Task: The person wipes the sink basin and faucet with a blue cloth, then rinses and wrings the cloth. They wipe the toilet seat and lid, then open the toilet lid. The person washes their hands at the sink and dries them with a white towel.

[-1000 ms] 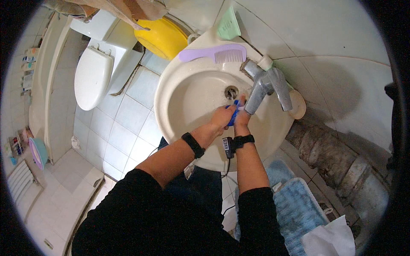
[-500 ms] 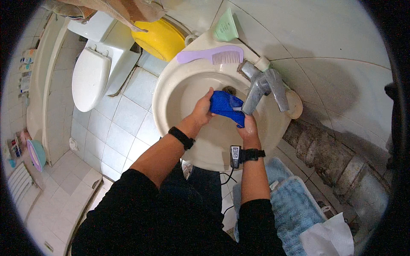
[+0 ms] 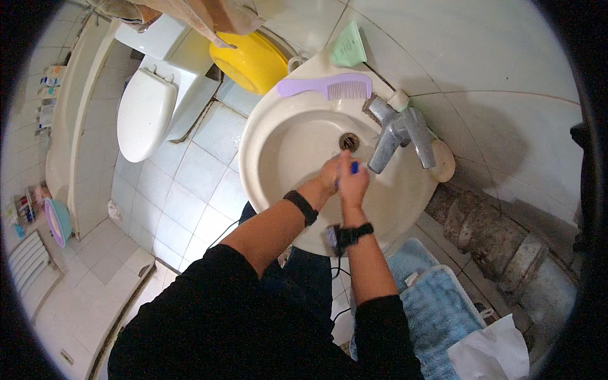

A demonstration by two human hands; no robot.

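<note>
My left hand (image 3: 330, 173) and my right hand (image 3: 354, 183) are pressed together over the washbasin (image 3: 278, 152), just below its drain. Both are closed around a blue cloth (image 3: 354, 168), mostly hidden by the fingers; only a small patch shows. The hands are slightly blurred. To their right the grey metal faucet (image 3: 387, 142) reaches over the bowl, apart from them; I see no water running from it.
A lilac comb (image 3: 326, 85) and a pale green tube (image 3: 348, 47) rest on the basin's back ledge. A yellow basin (image 3: 250, 63) and a toilet (image 3: 147, 114) are at left. Blue towelling (image 3: 437, 304), white paper (image 3: 491, 348) and a thick pipe (image 3: 481, 234) lie at lower right.
My hands have come together and moved down from under the faucet. The blue cloth, spread between them before, is now bunched up inside them. The view has shifted slightly.
</note>
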